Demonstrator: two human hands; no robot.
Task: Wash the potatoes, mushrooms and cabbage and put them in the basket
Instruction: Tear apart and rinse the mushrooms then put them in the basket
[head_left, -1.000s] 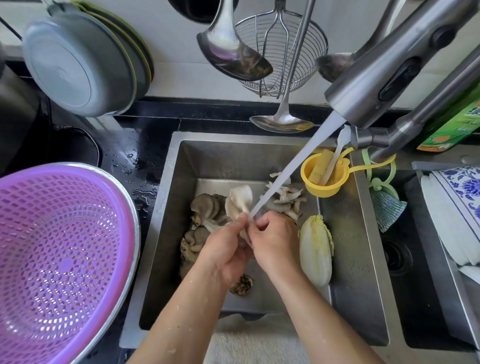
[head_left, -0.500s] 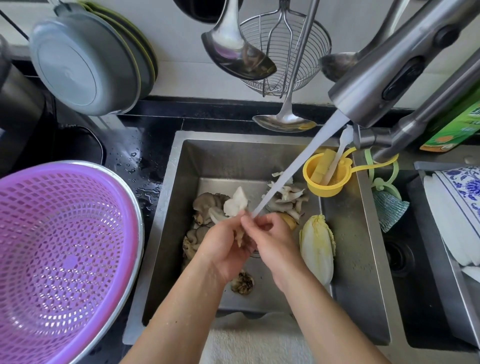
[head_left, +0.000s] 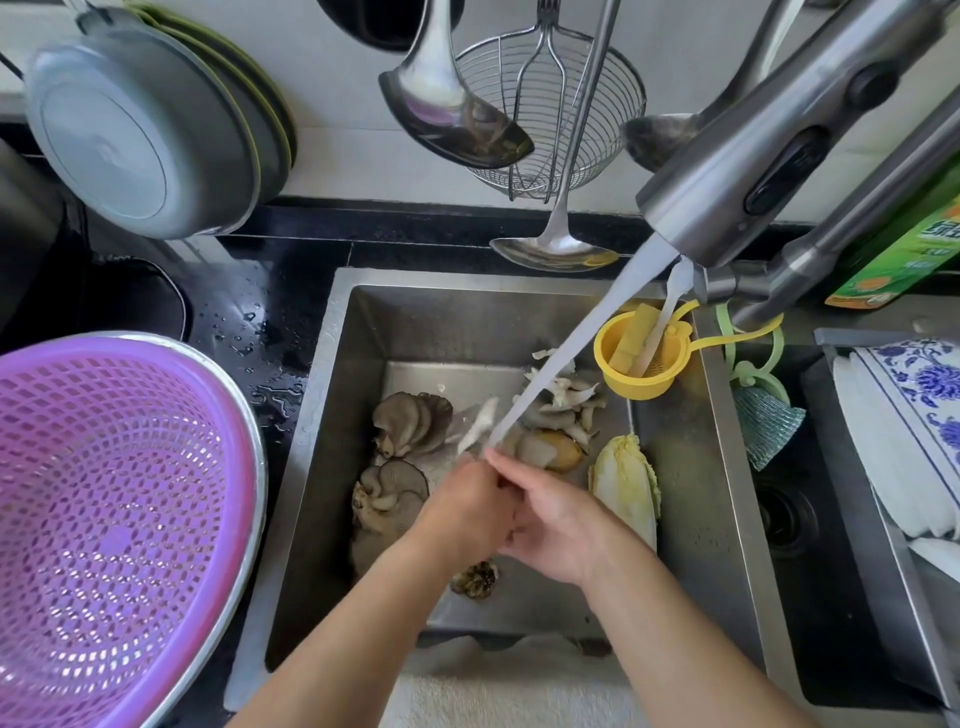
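Item, mushroom piece: my left hand and right hand pinch it together under the tap stream, long axis pointing away from my grip, purple basket lying well left, nearer my left hand.

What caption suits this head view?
Both hands rinse a mushroom piece under the running faucet above the sink.

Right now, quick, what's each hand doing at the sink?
Left hand: grips a pale oyster mushroom piece under the faucet's water stream.
Right hand: fingers curled against the left hand; whether it holds anything cannot be told.
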